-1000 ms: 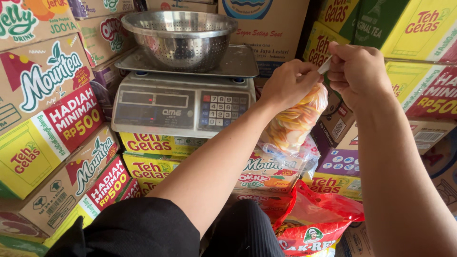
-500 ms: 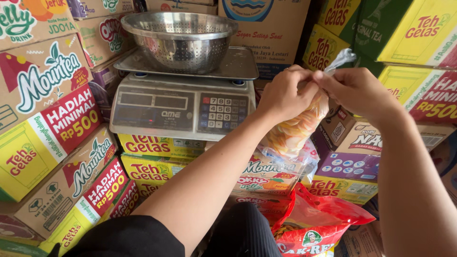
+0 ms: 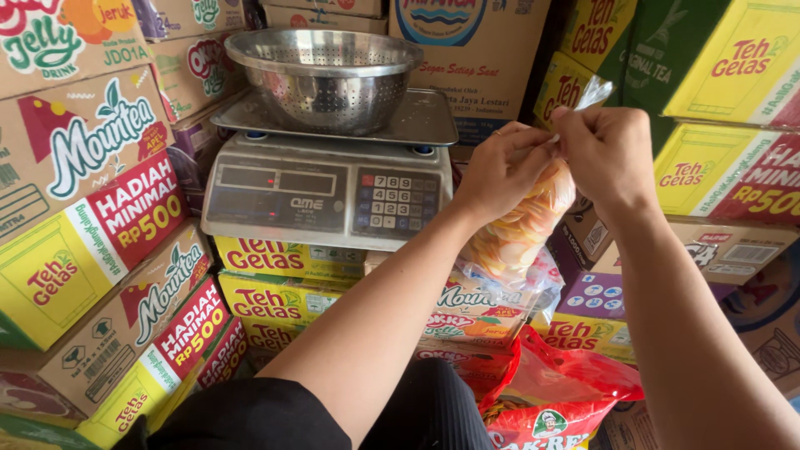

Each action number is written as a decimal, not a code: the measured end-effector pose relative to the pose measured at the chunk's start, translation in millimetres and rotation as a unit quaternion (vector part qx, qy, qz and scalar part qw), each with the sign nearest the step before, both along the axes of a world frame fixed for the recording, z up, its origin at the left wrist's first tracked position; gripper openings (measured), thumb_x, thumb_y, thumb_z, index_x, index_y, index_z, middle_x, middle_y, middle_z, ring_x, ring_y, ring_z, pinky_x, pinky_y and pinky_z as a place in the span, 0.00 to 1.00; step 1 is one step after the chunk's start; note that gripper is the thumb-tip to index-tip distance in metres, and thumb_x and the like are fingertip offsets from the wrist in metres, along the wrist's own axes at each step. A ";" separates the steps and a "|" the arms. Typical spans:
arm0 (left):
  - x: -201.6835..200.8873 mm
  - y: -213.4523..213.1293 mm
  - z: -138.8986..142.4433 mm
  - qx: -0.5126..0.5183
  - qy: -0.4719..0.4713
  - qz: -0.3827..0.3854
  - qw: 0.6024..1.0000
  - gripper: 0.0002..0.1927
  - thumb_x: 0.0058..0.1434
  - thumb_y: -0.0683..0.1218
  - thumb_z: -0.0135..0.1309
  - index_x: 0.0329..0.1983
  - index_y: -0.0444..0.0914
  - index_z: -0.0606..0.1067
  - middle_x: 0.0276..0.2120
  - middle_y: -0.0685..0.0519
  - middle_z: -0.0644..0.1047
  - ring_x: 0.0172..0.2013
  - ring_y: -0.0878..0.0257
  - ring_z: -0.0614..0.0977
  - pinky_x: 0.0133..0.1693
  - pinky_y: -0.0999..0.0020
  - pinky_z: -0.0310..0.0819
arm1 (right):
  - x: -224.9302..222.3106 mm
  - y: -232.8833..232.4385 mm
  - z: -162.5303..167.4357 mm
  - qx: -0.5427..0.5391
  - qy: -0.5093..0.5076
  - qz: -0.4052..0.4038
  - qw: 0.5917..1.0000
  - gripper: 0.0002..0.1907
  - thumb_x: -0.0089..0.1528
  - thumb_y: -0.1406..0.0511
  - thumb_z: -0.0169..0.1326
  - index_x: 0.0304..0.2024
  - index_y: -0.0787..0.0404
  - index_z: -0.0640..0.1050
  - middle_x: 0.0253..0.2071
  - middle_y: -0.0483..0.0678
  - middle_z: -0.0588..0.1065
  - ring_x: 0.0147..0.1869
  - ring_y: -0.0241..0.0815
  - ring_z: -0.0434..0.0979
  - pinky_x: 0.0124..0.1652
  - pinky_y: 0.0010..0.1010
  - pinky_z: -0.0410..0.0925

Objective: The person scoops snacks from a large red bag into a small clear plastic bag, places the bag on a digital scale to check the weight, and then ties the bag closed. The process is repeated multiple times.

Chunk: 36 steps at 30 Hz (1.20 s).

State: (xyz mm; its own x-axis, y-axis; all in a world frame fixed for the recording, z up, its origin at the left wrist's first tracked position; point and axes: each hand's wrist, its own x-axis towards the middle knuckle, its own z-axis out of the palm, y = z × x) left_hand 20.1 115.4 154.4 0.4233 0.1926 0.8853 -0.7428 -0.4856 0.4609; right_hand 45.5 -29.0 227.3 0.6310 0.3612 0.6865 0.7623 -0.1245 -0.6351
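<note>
Hands (image 3: 557,158) now higher, pinching bag (image 3: 521,229)

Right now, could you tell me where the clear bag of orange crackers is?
In the head view, right of centre, the clear bag hangs from both hands, beside the weighing scale.

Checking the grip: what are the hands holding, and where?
Both the left hand and right hand pinch the twisted neck of a clear bag of orange crackers.
</note>
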 end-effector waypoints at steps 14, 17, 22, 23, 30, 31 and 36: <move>-9.1 4.2 15.3 0.009 -0.026 0.042 0.999 0.11 0.70 0.47 0.51 0.44 0.36 0.80 0.38 0.47 0.78 0.42 0.54 0.83 0.47 0.63 0.76 | -3.4 6.7 18.5 -0.005 -0.069 0.039 0.997 0.20 0.71 0.61 0.58 0.27 0.68 0.78 0.21 0.41 0.71 0.26 0.25 0.66 0.27 0.22 0.61; -15.2 7.6 17.6 0.002 -0.034 0.077 0.996 0.12 0.70 0.48 0.50 0.44 0.36 0.79 0.39 0.46 0.78 0.42 0.52 0.82 0.47 0.61 0.76 | -7.5 15.1 19.9 0.000 -0.046 0.053 0.998 0.22 0.71 0.60 0.58 0.25 0.67 0.77 0.20 0.42 0.70 0.25 0.26 0.64 0.26 0.23 0.59; -26.6 10.1 25.1 -0.045 -0.051 0.075 0.995 0.12 0.70 0.48 0.50 0.45 0.36 0.78 0.41 0.45 0.78 0.43 0.52 0.83 0.46 0.62 0.77 | -20.1 25.8 27.2 0.019 -0.038 0.075 0.996 0.24 0.72 0.59 0.57 0.24 0.66 0.76 0.21 0.41 0.71 0.24 0.26 0.65 0.26 0.22 0.58; -28.8 11.3 28.6 -0.058 -0.057 0.069 0.994 0.12 0.70 0.48 0.50 0.45 0.36 0.78 0.42 0.45 0.79 0.43 0.53 0.83 0.46 0.63 0.77 | -22.0 27.6 29.4 0.017 -0.059 0.074 0.995 0.24 0.73 0.59 0.57 0.24 0.66 0.76 0.21 0.41 0.71 0.24 0.27 0.64 0.26 0.23 0.58; -57.3 32.5 44.2 -0.110 -0.045 0.072 0.990 0.12 0.69 0.49 0.51 0.42 0.36 0.78 0.36 0.47 0.82 0.37 0.56 0.86 0.41 0.64 0.79 | -33.5 46.5 26.5 0.033 -0.043 0.182 0.982 0.17 0.78 0.60 0.56 0.41 0.68 0.74 0.32 0.42 0.74 0.33 0.28 0.69 0.31 0.23 0.62; -62.6 37.6 45.6 -0.103 -0.070 0.097 0.987 0.12 0.69 0.49 0.51 0.43 0.36 0.78 0.37 0.47 0.82 0.38 0.57 0.86 0.42 0.64 0.78 | -36.9 50.1 23.3 0.035 -0.016 0.199 0.979 0.16 0.77 0.60 0.56 0.45 0.68 0.72 0.34 0.43 0.74 0.34 0.29 0.70 0.32 0.23 0.63; -93.8 71.3 47.4 -0.088 -0.088 0.119 0.985 0.15 0.72 0.52 0.49 0.43 0.36 0.79 0.35 0.50 0.84 0.38 0.63 0.86 0.44 0.66 0.79 | -66.8 72.1 -0.4 0.036 0.000 0.359 0.933 0.17 0.78 0.62 0.51 0.63 0.65 0.66 0.54 0.48 0.73 0.57 0.32 0.74 0.57 0.23 0.70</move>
State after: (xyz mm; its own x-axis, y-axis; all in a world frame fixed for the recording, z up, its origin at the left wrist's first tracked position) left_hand -73.7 186.6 201.8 0.1900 0.4244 0.8853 -0.6934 -0.5804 0.4270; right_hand -21.3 43.1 226.9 0.2442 0.6429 0.7260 0.6334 0.4611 -0.6214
